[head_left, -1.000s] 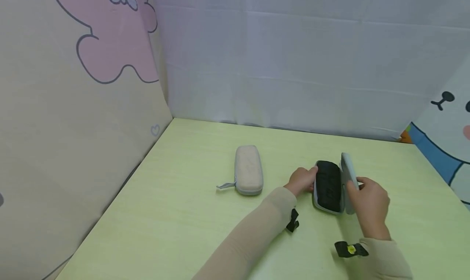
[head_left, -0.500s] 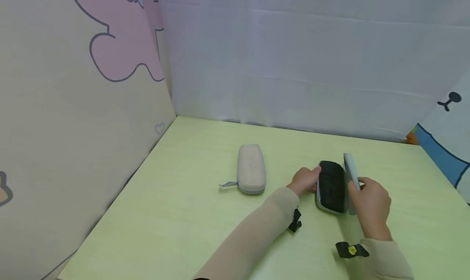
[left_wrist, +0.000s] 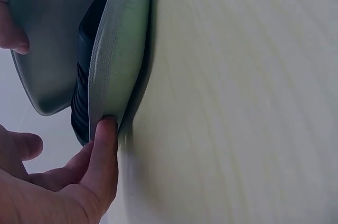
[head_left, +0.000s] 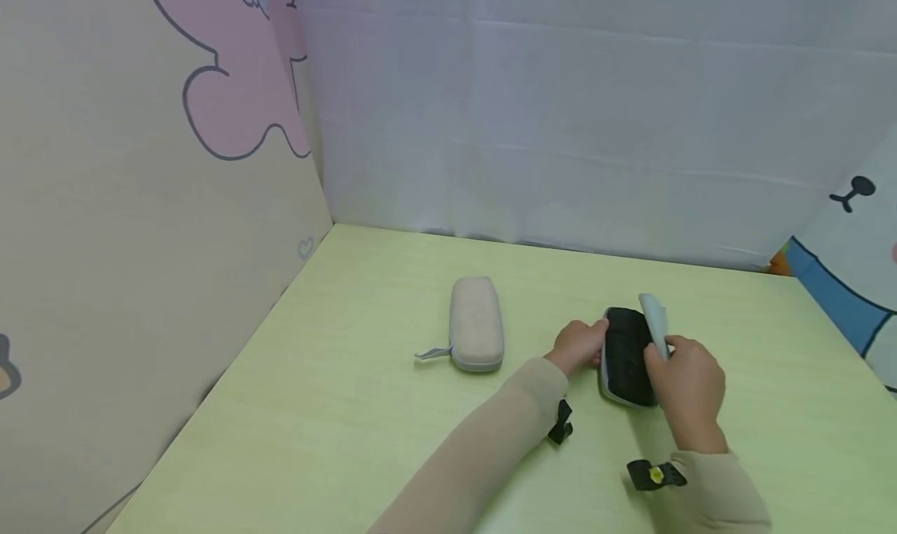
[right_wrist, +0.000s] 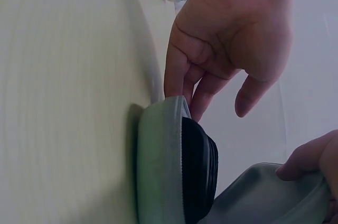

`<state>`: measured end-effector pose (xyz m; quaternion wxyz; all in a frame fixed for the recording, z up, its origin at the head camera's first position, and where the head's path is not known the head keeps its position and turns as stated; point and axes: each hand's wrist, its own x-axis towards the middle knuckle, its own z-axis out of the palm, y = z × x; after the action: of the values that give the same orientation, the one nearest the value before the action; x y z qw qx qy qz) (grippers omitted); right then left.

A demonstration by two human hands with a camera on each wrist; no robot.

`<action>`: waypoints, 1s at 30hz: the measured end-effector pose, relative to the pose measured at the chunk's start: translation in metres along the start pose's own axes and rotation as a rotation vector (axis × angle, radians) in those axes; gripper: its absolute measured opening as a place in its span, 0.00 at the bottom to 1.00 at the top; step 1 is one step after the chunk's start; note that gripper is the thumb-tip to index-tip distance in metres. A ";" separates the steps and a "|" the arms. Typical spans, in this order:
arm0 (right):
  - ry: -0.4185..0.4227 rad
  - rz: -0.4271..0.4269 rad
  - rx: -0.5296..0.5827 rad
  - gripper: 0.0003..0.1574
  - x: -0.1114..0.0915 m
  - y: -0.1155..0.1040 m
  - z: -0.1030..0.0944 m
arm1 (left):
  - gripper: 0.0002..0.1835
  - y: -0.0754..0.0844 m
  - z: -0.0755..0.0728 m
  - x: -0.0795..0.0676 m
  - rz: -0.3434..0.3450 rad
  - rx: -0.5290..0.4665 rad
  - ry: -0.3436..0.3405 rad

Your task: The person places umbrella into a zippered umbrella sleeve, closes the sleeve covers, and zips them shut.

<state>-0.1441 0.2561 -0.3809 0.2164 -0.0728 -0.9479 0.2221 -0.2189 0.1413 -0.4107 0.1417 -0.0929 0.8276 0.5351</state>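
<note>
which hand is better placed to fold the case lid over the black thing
Probably the right hand: it pinches the raised lid. The left hand touches the outer wall of the case base, apart from the lid, so it looks better placed to steady the base.

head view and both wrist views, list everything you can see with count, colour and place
open case: 1, pale grey-green, on the table, between the hands
lid: 1, grey, raised on the open case
dark item: 1, black, in the case's base
closed case: 1, beige, left of the open one
loop: 1, grey-blue, on the closed case
table: 1, pale yellow-green, below everything
sheet: 1, whitish, behind the table
pink print: 1, left wall
heart print: 1, lilac, left wall
cartoon print: 1, white and blue, right edge
sleeves: 2, beige, forearms
left hand: 1, touching the base
right hand: 1, pinching the lid
</note>
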 end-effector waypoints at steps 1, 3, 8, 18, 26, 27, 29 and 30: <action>0.006 -0.004 0.000 0.19 0.000 -0.001 0.000 | 0.24 0.000 0.000 0.000 0.000 -0.003 0.000; 0.006 -0.013 -0.004 0.19 0.000 -0.002 0.002 | 0.24 0.000 0.000 0.000 -0.003 -0.010 0.000; -0.004 -0.032 -0.028 0.19 -0.001 -0.003 0.006 | 0.23 -0.001 0.000 0.000 -0.004 -0.011 0.004; 0.033 -0.097 -0.051 0.18 -0.003 -0.008 0.015 | 0.22 -0.002 -0.001 -0.001 -0.004 -0.022 0.002; 0.022 -0.120 -0.073 0.18 -0.003 -0.011 0.020 | 0.22 -0.003 0.000 0.001 0.007 0.004 0.014; 0.014 -0.121 -0.076 0.18 -0.003 -0.011 0.021 | 0.22 -0.003 0.000 0.001 0.007 0.005 0.013; 0.016 -0.129 -0.075 0.17 -0.003 -0.011 0.022 | 0.22 -0.003 0.000 0.002 0.003 0.000 0.012; 0.015 -0.132 -0.075 0.16 -0.002 -0.011 0.023 | 0.22 -0.004 0.001 0.002 0.003 -0.005 0.012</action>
<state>-0.1527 0.2362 -0.3955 0.2347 -0.0200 -0.9567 0.1711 -0.2199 0.1404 -0.4148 0.1359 -0.0954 0.8273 0.5367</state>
